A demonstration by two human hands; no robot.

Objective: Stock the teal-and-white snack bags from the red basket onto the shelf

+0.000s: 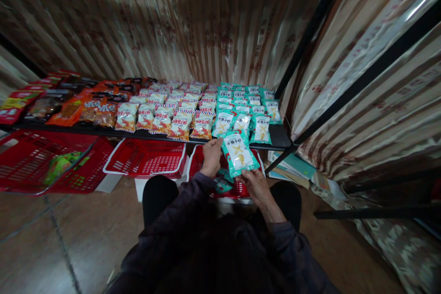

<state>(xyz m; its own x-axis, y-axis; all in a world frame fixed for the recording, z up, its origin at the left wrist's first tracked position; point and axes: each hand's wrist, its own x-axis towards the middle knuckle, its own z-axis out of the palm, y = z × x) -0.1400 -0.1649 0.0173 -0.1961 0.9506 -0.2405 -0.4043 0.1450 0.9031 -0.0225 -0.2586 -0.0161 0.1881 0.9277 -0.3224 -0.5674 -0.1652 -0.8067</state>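
Observation:
A teal-and-white snack bag [238, 150] is held up in front of the shelf edge, over a red basket. My left hand [212, 155] grips its upper left side, with the fingers partly hidden by the bag. At the lower right corner, my right hand [255, 186] pinches the bag between thumb and fingers. Behind it on the black shelf [280, 137] lie rows of matching teal bags [262, 127]. Several more teal packets [223, 184] rest in the red basket [197, 160] below, partly covered by my hands and the held bag.
White-and-orange snack bags [181, 123] fill the shelf's middle, with orange bags [99, 109] and red bags [19, 103] farther left. A red basket [144, 158] and another holding green packets [62, 165] stand below. Black metal bars [365, 66] slant at right; books [292, 165] lie on the floor.

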